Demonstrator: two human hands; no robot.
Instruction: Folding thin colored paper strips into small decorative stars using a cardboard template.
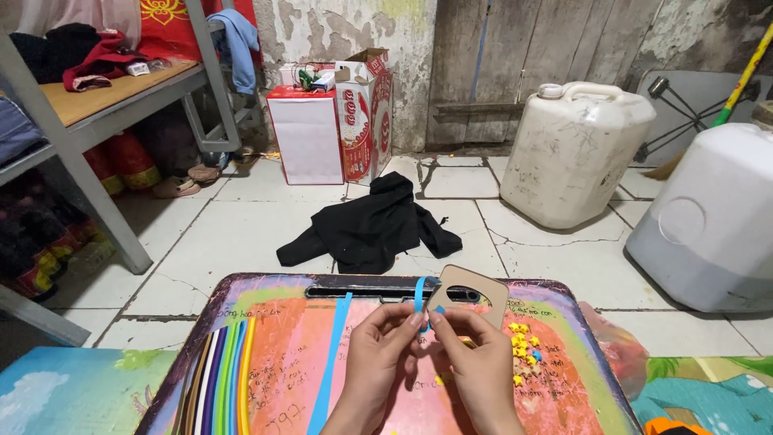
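While both hands meet over the desk (266, 354), a blue strip (419, 292) loops between them.
Left hand (378, 346) and right hand (475, 358) pinch it; yellow stars (523, 342) near.

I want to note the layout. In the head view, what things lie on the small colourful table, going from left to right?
Bundle of coloured paper strips → single blue strip → left hand → right hand → small yellow paper stars.

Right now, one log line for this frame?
left hand: pinching blue strip | right hand: pinching same strip | beside: tan card, yellow stars, strip stack | surface: small table
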